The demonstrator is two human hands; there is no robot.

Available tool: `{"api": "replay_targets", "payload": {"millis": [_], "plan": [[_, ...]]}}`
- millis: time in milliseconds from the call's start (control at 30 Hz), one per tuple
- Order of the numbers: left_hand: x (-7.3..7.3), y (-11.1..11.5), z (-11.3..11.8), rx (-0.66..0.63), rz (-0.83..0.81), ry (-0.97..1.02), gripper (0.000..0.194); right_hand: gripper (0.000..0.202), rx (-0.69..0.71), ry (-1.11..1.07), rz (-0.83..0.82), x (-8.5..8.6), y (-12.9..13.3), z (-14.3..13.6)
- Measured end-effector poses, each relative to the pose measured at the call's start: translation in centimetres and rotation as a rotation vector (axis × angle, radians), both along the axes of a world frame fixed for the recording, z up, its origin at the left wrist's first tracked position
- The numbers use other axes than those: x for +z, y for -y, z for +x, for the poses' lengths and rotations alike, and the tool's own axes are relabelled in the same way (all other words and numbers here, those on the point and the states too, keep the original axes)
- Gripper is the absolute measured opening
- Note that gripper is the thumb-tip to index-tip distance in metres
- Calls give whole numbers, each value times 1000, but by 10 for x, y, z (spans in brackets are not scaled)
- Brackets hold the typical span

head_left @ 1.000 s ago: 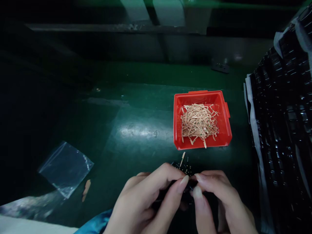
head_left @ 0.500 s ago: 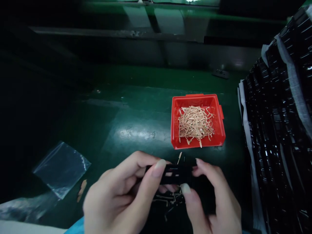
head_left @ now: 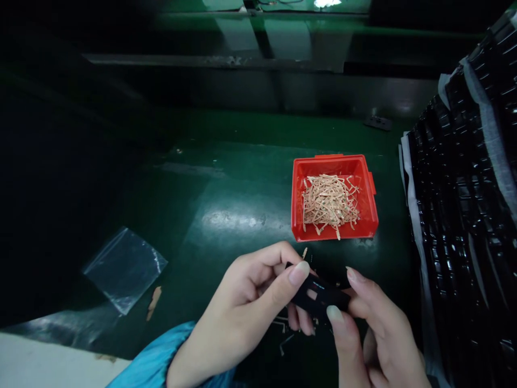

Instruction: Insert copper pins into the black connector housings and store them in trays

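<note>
A small flat black part [head_left: 317,295] with a rectangular opening is held in front of me, tilted down to the right. My left hand [head_left: 258,302] pinches its left end between thumb and fingers. At its right end, my right hand [head_left: 377,334] has the thumb tip on the lower edge and fingers against the end. Just beyond the hands is a red bin [head_left: 297,202] holding a tangled heap of thin beige strips [head_left: 329,203]. Some thin scraps [head_left: 286,342] lie on the dark surface below the part.
A clear plastic bag [head_left: 126,269] and a beige scrap [head_left: 154,303] lie to the left on the green surface [head_left: 226,188]. Stacked glossy black trays [head_left: 460,215] with pale strips rise at the right. Another flat black piece [head_left: 378,123] is at the back right.
The black part has turned, its right end now lower, and its face shows more clearly. Both hands sit farther right in view, and more of the blue left sleeve shows. The scene has shifted slightly right.
</note>
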State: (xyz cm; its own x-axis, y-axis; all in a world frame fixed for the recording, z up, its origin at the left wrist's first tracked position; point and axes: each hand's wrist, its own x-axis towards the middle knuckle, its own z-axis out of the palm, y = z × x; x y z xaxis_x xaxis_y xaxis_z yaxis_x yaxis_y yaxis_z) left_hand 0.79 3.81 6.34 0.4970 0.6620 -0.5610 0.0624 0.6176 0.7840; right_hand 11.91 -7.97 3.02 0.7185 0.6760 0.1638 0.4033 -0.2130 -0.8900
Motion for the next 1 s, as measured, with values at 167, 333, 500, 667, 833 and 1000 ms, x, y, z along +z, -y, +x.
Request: {"api": "replay_targets", "payload": {"millis": [167,333,500,667,833,1000], "plan": [[1,2,-4,-20,-20,9,50,53,90,-95,200,-7,-8,-1],[0,3,-4,-20,-27,21,52,53,90,-113,229,-7,-7,0],[-2,9,-1,24,16,23,53,52,107,-103,251,-9,-6,1],[-3,11,-1,30,28,22,56,54,137,-90,318,-10,-7,3],[-1,11,0,41,28,23,58,59,113,-110,313,-6,-9,1],[-2,12,3,49,12,54,58,60,97,-125,324,-3,-12,1]]}}
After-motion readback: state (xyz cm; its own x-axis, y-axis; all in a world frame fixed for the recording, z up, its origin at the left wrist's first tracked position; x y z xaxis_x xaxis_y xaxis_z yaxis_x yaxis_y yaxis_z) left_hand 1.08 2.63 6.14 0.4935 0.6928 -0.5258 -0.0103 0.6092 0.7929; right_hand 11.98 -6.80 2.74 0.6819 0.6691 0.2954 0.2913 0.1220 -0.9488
